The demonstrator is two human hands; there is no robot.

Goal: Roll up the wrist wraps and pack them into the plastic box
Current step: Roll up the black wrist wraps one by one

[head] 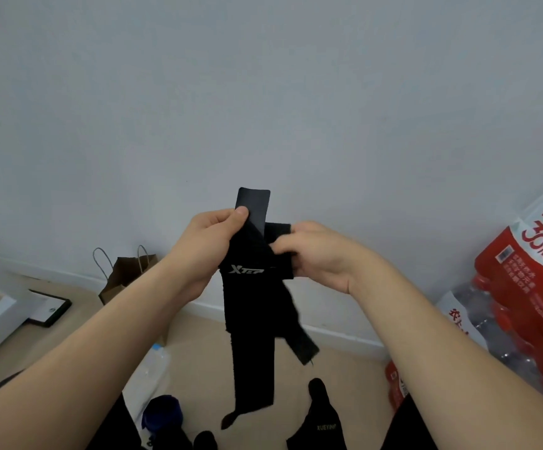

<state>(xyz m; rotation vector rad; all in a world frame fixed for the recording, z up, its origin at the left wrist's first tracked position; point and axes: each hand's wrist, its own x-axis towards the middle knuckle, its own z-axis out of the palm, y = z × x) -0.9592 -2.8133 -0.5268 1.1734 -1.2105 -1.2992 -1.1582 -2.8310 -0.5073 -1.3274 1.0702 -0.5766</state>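
The black fabric wrist wrap [250, 319], printed with a white "XTEP" logo, was held up in the air before the pale grey wall [263, 92], in both hands and unrolled. The left hand [213, 241] gripped it near the top, fingers curled behind and the thumb pressed on the front just below a smooth, rounded black tab that stood up above the hand. From that grip the long band hung straight down, and its narrow tip dangled above the tan wooden floor [344, 378]. The right hand [315, 254], just beside the left, pinched the upper end of a second black strip [297, 332], which crossed behind the first and slanted down to the right. Whether this was a separate wrap or part of the same one could not be told. On the floor a brown paper bag with handles [127, 271] stood against the wall at the left. A shrink-wrapped pack of red-labelled water bottles [523, 287] was at the right, and a dark blue roll [163, 414] lay near the person's black-socked foot [322, 417].
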